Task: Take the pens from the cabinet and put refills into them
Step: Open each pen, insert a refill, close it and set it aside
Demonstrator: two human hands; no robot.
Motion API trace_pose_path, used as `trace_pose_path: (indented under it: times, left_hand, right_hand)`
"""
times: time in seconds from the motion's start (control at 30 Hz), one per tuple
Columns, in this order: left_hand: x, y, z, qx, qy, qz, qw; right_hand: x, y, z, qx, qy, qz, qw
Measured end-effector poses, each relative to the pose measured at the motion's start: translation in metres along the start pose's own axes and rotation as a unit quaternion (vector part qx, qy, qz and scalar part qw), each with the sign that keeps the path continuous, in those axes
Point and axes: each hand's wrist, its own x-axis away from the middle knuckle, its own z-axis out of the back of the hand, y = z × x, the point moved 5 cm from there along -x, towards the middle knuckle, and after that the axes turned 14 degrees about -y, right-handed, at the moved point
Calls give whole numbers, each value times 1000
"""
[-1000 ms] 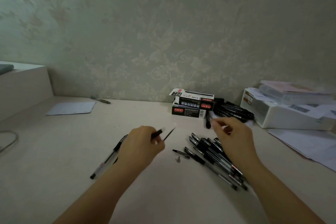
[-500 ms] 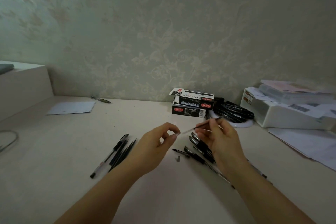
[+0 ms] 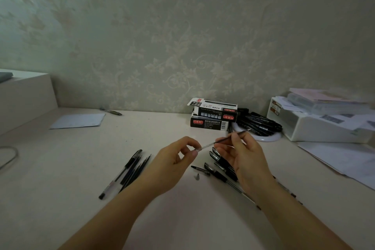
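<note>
Black refill (image 3: pixel 231 137) unmoved | both hands (image 3: pixel 174 166) (image 3: pixel 243 158) still pinching it

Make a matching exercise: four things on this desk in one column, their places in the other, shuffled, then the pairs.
1. refill
2. sheet of paper
3. stacked boxes
4. pen tip cone

A. far left of the desk
B. against the wall, mid-desk
C. held between both hands
D. loose on the desk below the hands

Pairs: 1-C, 2-A, 3-B, 4-D
</note>
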Motion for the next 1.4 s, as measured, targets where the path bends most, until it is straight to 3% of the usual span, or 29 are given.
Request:
trace_pose_path:
  times: [0.17, 0.3, 0.4, 0.47, 0.57, 0.63, 0.73, 0.8, 0.93, 1.03, 1.1, 1.23, 1.4]
  left_hand:
    - [0, 2, -1, -22, -20, 10, 1000]
    - [-1, 4, -4, -2, -19, -2, 1000]
    - [-2, 1, -3, 21, -5, -1, 1000]
    - [-2, -1, -1, 25, 0, 3, 1000]
    - [-2, -3, 1, 19, 7, 8, 1000]
    - [-2, -4, 0, 17, 4, 7, 1000]
    - [-2, -4, -1, 13, -3, 6, 1000]
    - [-1, -5, -1, 5, -4, 8, 1000]
    - [-1, -5, -1, -12, -11, 13, 1000]
    - [-1, -5, -2, -26, -23, 17, 999]
    - [-1, -4, -3, -33, -31, 18, 999]
    - [1, -1, -5, -35, -44, 7, 998]
    - [2, 1, -1, -84, -14, -3, 996]
  right_hand:
    - [0, 0, 0, 31, -9, 9, 999]
    - [3, 6, -10, 145, -63, -17, 987]
    - [9, 10, -20, 333, -133, -33, 933]
    - [10, 10, -22, 445, -136, -16, 885]
    - [11, 12, -29, 603, -171, 28, 778]
    - [13, 19, -34, 640, -207, 37, 739]
    - [14, 26, -37, 657, -235, 42, 715]
    - [13, 24, -36, 639, -220, 54, 736]
    - [7, 6, -13, 463, -79, 53, 881]
    - [5, 2, -1, 341, -29, 41, 939]
    - [4, 3, -3, 313, -58, 30, 948]
    - [4, 9, -14, 343, -135, 22, 929]
    - [5, 8, -13, 359, -162, 11, 919]
